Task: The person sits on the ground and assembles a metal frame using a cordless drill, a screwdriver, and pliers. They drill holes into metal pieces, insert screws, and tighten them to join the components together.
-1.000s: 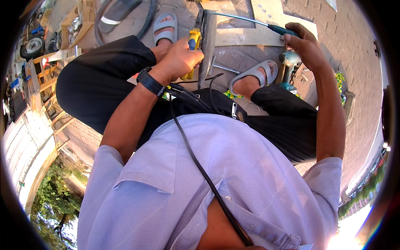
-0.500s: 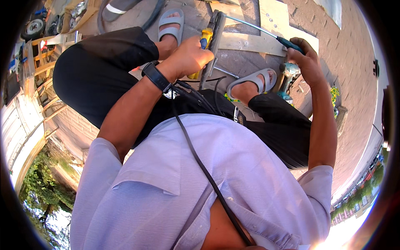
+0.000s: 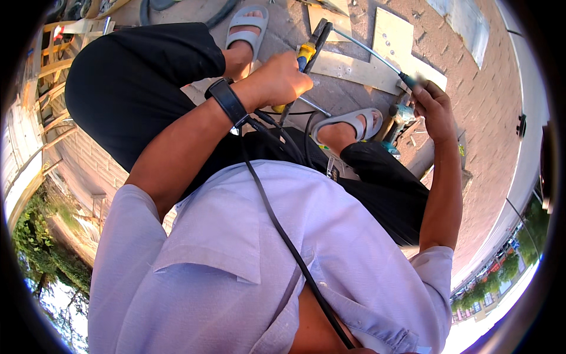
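My left hand (image 3: 280,79) is closed round a yellow-and-blue handled tool (image 3: 305,54); its working end is hidden. A dark, narrow bar (image 3: 319,42) stands slanted along that hand, its lower part running down behind the fingers. In my right hand (image 3: 435,109) is a long screwdriver (image 3: 372,54) with a dark teal handle, gripped by the fingers. Its thin shaft reaches left to the top end of the bar, where the tip appears to meet it. Below the left hand, a thin metal rod (image 3: 316,107) extends from beside the bar toward my sandalled foot.
Flat pale boards (image 3: 354,72) lie on the brick paving beyond the bar. A teal cordless drill (image 3: 402,115) rests beside my right foot (image 3: 336,133). Black cables (image 3: 289,141) hang at my lap. Wooden slats (image 3: 56,65) stand at the far left.
The screwdriver and right hand have shifted slightly down, and the fingers sit differently on the handle. The bar's top has tilted a little to the right. The whole view has moved slightly.
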### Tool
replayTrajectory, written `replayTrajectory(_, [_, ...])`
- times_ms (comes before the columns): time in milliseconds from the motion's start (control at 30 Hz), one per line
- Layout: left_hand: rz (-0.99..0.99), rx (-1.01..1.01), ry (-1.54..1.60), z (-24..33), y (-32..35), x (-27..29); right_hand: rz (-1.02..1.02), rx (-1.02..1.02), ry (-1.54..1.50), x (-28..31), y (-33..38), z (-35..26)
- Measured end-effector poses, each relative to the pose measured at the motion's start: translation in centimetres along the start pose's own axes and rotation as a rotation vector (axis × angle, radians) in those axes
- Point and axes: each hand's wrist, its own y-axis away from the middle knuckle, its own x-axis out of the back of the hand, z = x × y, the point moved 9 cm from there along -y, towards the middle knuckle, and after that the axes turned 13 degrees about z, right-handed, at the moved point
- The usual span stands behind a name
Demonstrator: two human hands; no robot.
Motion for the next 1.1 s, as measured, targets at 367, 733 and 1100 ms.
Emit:
replayTrajectory(367, [-0.078,-0.095,-0.147,1.1,-0.3,-0.3,-0.087,-0.003,0.265,-0.5,-0.6,-0.5])
replayTrajectory(733, [0.038,0.009,-0.009,-0.9,-0.5,-0.1,0.322,0.909,0.883,-3.3,2.8,-6.9])
replayTrajectory(1100, [-0.032,0.006,-0.014,-0.1,-0.6,-0.5,-0.286,-0.114,0.391,-2.5,-0.4,0.1])
